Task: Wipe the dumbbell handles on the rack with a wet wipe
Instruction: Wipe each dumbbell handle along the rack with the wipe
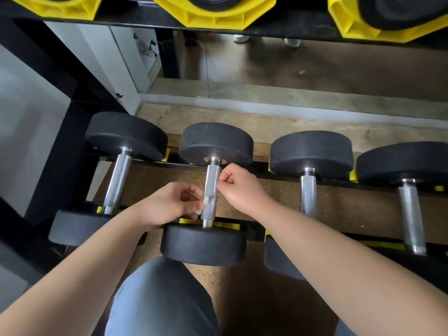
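Several black dumbbells with knurled steel handles lie side by side on the lower rack (257, 226). The second dumbbell's handle (212, 187) runs between my two hands. My left hand (167, 204) is at the handle's left side and pinches a small white wet wipe (206, 200) against the steel near its lower end. My right hand (238, 186) sits at the handle's right side with fingers curled; a thin white edge shows at its fingertips, and I cannot tell whether it holds part of the wipe.
Neighbouring handles lie to the left (118, 180) and right (308, 195), with a further one (411, 214) at far right. An upper shelf with yellow cradles (218, 15) overhangs at the top. My knee (160, 299) is below the rack. A mirror (266, 66) lines the wall behind.
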Tool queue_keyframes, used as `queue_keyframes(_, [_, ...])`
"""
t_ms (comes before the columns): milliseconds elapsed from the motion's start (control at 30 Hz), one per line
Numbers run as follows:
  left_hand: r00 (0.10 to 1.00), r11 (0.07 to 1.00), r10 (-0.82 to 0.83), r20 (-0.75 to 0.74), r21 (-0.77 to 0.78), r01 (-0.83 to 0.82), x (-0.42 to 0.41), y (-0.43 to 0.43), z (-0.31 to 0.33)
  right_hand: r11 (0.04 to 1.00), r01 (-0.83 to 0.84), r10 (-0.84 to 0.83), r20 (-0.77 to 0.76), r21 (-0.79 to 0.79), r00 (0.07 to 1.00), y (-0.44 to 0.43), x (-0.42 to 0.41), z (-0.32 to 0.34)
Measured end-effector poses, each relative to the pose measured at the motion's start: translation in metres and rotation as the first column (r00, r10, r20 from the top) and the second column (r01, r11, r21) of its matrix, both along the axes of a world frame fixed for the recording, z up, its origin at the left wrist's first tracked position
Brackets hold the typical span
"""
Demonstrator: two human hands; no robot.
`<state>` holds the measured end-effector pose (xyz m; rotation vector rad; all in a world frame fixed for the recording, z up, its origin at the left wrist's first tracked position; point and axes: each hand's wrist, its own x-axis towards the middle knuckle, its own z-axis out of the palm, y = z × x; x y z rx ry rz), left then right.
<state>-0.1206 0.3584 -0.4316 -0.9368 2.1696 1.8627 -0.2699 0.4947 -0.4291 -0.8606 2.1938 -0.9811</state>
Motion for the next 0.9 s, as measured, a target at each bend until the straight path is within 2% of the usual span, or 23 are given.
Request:
queue_keyframes(133, [0.936, 0.955, 0.276, -0.220, 0.173, -0.241, -0.017, -0.003, -0.013, 1.000, -0.015, 0.015, 0.003, -0.002, 1.000, 0.001, 0.001, 0.001])
queue_keyframes(200, [0.920, 0.943, 0.319, -0.226, 0.176, -0.284, -0.023, -0.002, -0.022, 1.000, -0.010, 0.010, 0.011, -0.010, 1.000, 0.001, 0.000, 0.002])
queue_keyframes(267, [0.959, 0.969, 0.233, -0.159, 0.119, -0.216, -0.025, 0.001, -0.028, 1.000, 0.003, -0.002, 0.013, -0.019, 1.000, 0.002, -0.001, 0.002])
queue_keyframes(333, [0.997, 0.997, 0.065, -0.047, 0.032, -0.064, -0.021, -0.002, -0.028, 1.000, 0.000, 0.000, 0.005, -0.018, 1.000, 0.001, -0.002, 0.001])
queue_keyframes(400, [0.992, 0.993, -0.107, 0.073, -0.041, 0.110, -0.018, -0.008, -0.021, 1.000, -0.007, 0.007, -0.017, -0.012, 1.000, 0.000, -0.002, 0.000])
queue_keyframes(433, [0.987, 0.992, -0.127, 0.102, -0.009, 0.129, -0.019, -0.010, -0.018, 1.000, -0.014, 0.013, -0.027, -0.010, 1.000, -0.001, -0.002, 0.000])
queue_keyframes(500, [0.996, 0.977, -0.015, 0.093, 0.214, -0.005, -0.026, -0.013, -0.014, 1.000, -0.025, 0.025, -0.037, -0.012, 0.999, -0.001, -0.003, -0.001])
queue_keyframes(567, [0.987, 0.883, 0.146, 0.066, 0.442, -0.160, -0.038, -0.013, -0.009, 0.999, -0.035, 0.034, -0.043, -0.013, 0.998, -0.001, -0.004, -0.001])
queue_keyframes(600, [0.978, 0.843, 0.198, 0.069, 0.497, -0.206, -0.045, -0.012, -0.007, 0.999, -0.039, 0.038, -0.049, -0.011, 0.998, -0.001, -0.005, 0.000])
queue_keyframes(667, [0.964, 0.798, 0.257, 0.069, 0.548, -0.252, -0.054, -0.009, -0.003, 0.999, -0.042, 0.041, -0.060, -0.007, 0.997, -0.001, -0.006, 0.000])
queue_keyframes(733, [0.968, 0.807, 0.243, 0.068, 0.540, -0.240, -0.051, -0.004, -0.002, 0.999, -0.038, 0.037, -0.047, -0.014, 0.998, -0.002, -0.006, 0.001])
queue_keyframes(833, [0.988, 0.854, 0.072, 0.140, 0.503, -0.133, -0.033, 0.001, -0.006, 0.999, -0.041, 0.040, -0.033, -0.018, 0.999, -0.002, -0.007, 0.002])
queue_keyframes(900, [0.980, 0.850, -0.004, 0.197, 0.517, -0.100, -0.027, 0.001, -0.009, 0.999, -0.041, 0.041, -0.030, -0.014, 0.999, -0.002, -0.007, 0.003])
